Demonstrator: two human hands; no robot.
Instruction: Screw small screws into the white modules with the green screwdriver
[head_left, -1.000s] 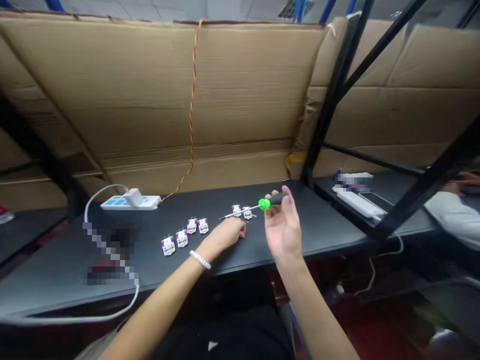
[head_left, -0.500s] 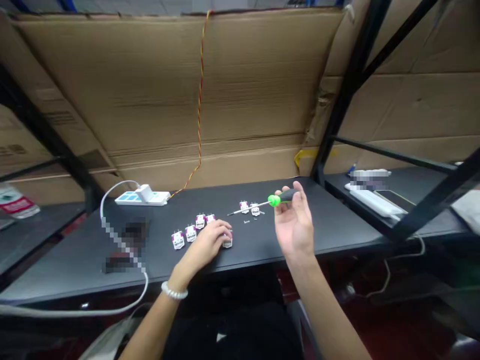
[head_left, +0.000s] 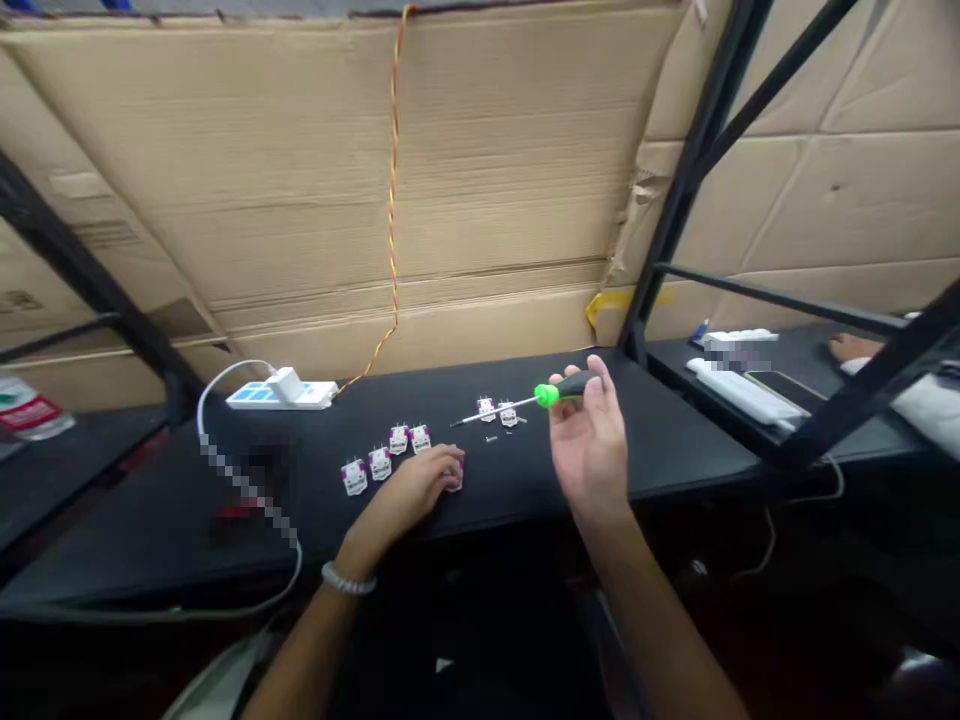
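My right hand [head_left: 589, 450] is closed around the black and green handle of a screwdriver [head_left: 547, 395], held above the black table. Its thin shaft points left, with the tip clear of any part. My left hand [head_left: 420, 485] rests low over the table, fingers curled on a small white-and-purple module [head_left: 455, 478] that they mostly cover. Behind and left of that hand stand several like modules, one of them a white-and-purple block [head_left: 354, 477] at the left end. Two more modules [head_left: 508, 413] sit beyond the screwdriver shaft, and small screws [head_left: 491, 438] lie in front of them.
A white power strip [head_left: 247, 395] with a plugged-in adapter stands at the back left, its white cable [head_left: 201, 410] curving toward the front edge. Cardboard [head_left: 510, 180] walls the back. Black frame posts [head_left: 675, 210] flank the table. Another person's hand [head_left: 847, 347] shows far right.
The camera view has shifted slightly. My left fingers have shifted a little on the module, while the right hand keeps the screwdriver in nearly the same pose. Another person's hand has appeared at far right.
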